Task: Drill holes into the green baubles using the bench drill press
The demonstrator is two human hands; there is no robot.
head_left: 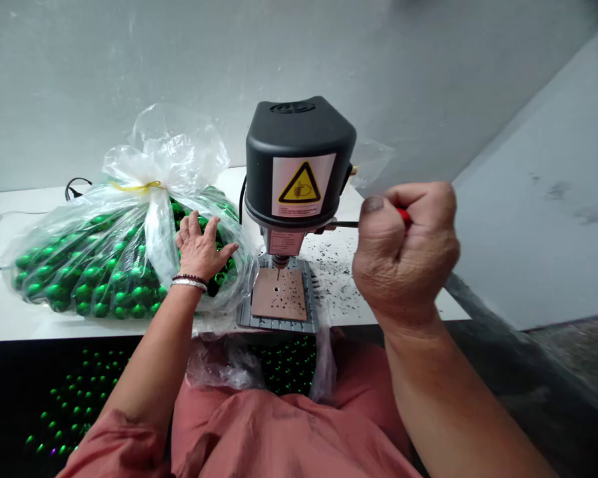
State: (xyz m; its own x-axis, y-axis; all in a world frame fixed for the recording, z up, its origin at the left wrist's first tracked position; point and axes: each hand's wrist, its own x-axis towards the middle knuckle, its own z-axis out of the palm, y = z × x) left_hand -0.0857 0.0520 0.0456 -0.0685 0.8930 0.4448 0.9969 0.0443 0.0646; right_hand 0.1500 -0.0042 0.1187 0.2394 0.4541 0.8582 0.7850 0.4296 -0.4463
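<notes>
1. I see my left hand (199,252) with its fingers spread wide and nothing clasped, over the right part of the clear plastic bag (163,156); I cannot tell whether it touches the green balls (138,292) inside.
2. I have my right hand (408,255) closed in a fist around the red handle (405,218), at the end of the metal lever (346,224) on the side of the drill press (299,146).
3. The drill press stands upright on the white table (403,309), just beside the bag. Its thin bit (278,273) points down over the brown board (266,302), which lies on the metal base (310,299).
4. Dark shavings (331,279) are scattered around the base.
</notes>
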